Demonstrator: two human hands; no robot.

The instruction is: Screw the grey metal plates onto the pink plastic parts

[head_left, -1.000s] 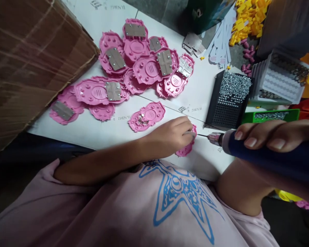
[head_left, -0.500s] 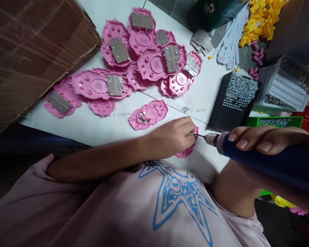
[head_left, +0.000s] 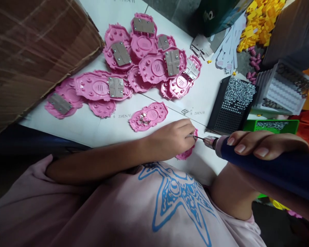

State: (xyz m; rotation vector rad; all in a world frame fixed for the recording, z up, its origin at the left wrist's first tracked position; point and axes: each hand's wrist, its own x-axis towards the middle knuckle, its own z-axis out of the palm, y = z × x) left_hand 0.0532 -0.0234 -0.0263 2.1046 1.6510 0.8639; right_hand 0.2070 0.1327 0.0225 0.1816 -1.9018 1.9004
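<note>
Gripping the blue screwdriver [head_left: 267, 164], the right hand [head_left: 262, 145] stayed put, left hand [head_left: 173, 139] pinning 1 pink shell [head_left: 186, 152] near the table edge [head_left: 206, 171].

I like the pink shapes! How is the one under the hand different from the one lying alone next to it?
The pink piece under the left hand is mostly covered; the lone pink piece lies fully in view. The screwdriver tip points at the covered one; the lone one is untouched, with loose metal bits on it. Both are pink plastic.

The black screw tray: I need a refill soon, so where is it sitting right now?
In the head view the black screw tray stands right of centre on the white table, just beyond the blue screwdriver, beside the green tray.
</note>
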